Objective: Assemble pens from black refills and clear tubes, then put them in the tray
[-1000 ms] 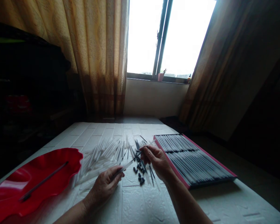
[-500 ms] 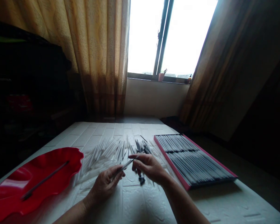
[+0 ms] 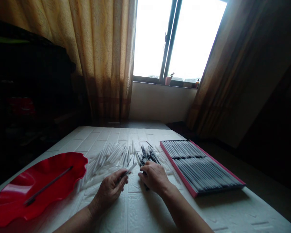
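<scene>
My left hand (image 3: 113,186) is closed on a slim translucent pen barrel (image 3: 131,168), which points up and to the right. Over the dark parts on the table, my right hand (image 3: 154,176) is bent with its fingers curled down. Its fingertips are partly hidden, and what they pinch cannot be made out. Thin black pen refills (image 3: 149,152) lie in a pile just beyond it. Loose clear and white barrels (image 3: 109,153) are spread past my left hand.
A red scalloped tray (image 3: 60,191) at the left holds one dark pen (image 3: 48,186). To the right, a pink-edged box (image 3: 178,176) contains rows of pens (image 3: 203,171). The white brick-patterned table (image 3: 140,210) reaches toward the window wall.
My right hand has come away from the barrel and dropped to the dark parts on the table. My left hand keeps the barrel, whose near-white end now shows.
</scene>
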